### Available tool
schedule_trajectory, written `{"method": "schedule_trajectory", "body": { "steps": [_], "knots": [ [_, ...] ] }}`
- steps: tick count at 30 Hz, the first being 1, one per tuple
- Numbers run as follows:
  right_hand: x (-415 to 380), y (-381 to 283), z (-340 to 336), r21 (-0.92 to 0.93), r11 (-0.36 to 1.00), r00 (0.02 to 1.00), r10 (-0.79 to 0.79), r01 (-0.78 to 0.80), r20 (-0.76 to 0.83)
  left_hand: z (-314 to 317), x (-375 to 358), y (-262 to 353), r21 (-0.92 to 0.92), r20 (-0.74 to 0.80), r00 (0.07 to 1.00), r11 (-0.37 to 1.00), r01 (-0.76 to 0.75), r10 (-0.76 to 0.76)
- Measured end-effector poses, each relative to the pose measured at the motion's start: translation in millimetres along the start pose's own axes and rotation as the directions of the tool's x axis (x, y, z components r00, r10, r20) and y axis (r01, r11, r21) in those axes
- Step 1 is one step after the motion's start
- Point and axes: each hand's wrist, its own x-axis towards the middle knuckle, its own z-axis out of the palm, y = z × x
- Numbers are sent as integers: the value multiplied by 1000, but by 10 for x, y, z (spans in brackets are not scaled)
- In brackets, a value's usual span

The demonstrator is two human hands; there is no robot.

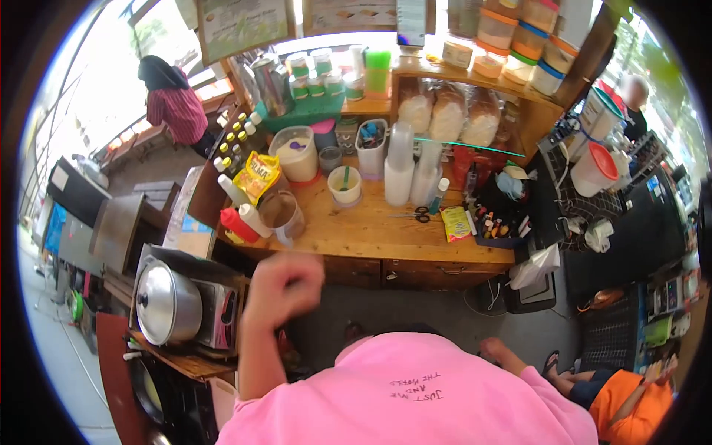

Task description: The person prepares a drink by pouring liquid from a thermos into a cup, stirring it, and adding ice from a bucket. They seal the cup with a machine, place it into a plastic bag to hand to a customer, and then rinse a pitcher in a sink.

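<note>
At the far left a person in a striped top (176,104) stands by the window, well apart from you. Nearer, a steel pot lid (167,302) sits on a boxy appliance (219,315) just left of your raised left hand (283,285). That hand is blurred and looks curled into a loose fist; you hold nothing in it that can be made out, and it touches nothing.

The thing nearest to it is the clear measuring jug (282,215), which stands upright on the left end of the wooden counter (378,233), ahead of and slightly above your knuckles in the head view. Its axis is vertical, open mouth up. Your left hand is plainly the nearer one. Crowding the jug on its left are a red squeeze bottle (239,225) and a white squeeze bottle (254,219), both tilted, with a yellow packet (259,175) behind; these hem in that side, while the right side of the jug faces bare counter.

Further right stand a cream cup with a green spoon (345,185), stacked clear cups (399,167), scissors (415,215) lying flat, and a yellow-green packet (455,223). Your right hand (495,350) hangs low beside your pink shirt (415,397); whether it is clenched or loose cannot be told. A person in orange (627,397) sits at the lower right.
</note>
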Motion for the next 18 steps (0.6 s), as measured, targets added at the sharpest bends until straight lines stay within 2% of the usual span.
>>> {"method": "schedule_trajectory", "body": {
  "steps": [1,2,3,4,5,6,7,8,9,10,11,12,13,14,15,16,18],
  "knots": [
    [-41,-169,-14,-6,1000,1000,1,-1,20,287,91,-702,-420,-207,875,848,324,-437],
    [-146,-521,-15,135,925,933,361,-356,-11,469,89,-1581,-259,-408,739,844,469,-536],
    [-232,-739,-17,276,705,734,679,-653,5,611,-56,-2553,-188,-590,636,850,491,-498],
    [-227,-665,-20,283,700,729,684,-656,-2,744,-179,-3474,-129,-744,505,836,534,-437],
    [-268,-425,65,-193,970,988,150,-151,-19,714,-160,-3551,-269,-709,397,744,611,-582],
    [-335,-254,231,-571,713,912,-356,407,206,724,-90,-3566,-388,-634,306,634,668,-710],
    [-334,-217,407,-584,742,939,-321,329,122,677,-17,-3553,-489,-513,370,618,616,-774],
    [-353,-214,598,-285,956,998,-66,61,-8,653,3,-3760,-574,-362,392,533,622,-846],
    [-401,-304,741,89,978,979,195,-190,-54,642,13,-3952,-579,-305,406,506,639,-861],
    [-390,-637,773,225,913,928,365,-341,-74,623,26,-4045,-652,-222,502,510,561,-836],
    [-346,-989,771,360,813,859,509,-457,-58,687,110,-3911,-559,-335,438,550,620,-834],
    [-337,-1236,786,393,800,846,525,-453,-94,666,103,-3903,-570,-303,469,552,608,-830],
    [-285,-1412,806,303,848,873,479,-434,-90,710,134,-3690,-546,-348,462,577,608,-816],
    [-199,-1557,810,204,891,901,427,-405,-76,722,84,-3787,-512,-318,492,584,630,-810],
    [-143,-1841,768,319,773,801,595,-548,-65,730,27,-3773,-507,-303,533,607,612,-790],
    [-110,-1865,822,342,770,799,595,-539,-82,749,-53,-3806,-428,-348,560,659,618,-751],
    [-169,-1869,950,131,924,908,379,-360,-180,766,-171,-3632,-348,-323,621,700,624,-714]
  ]
}}
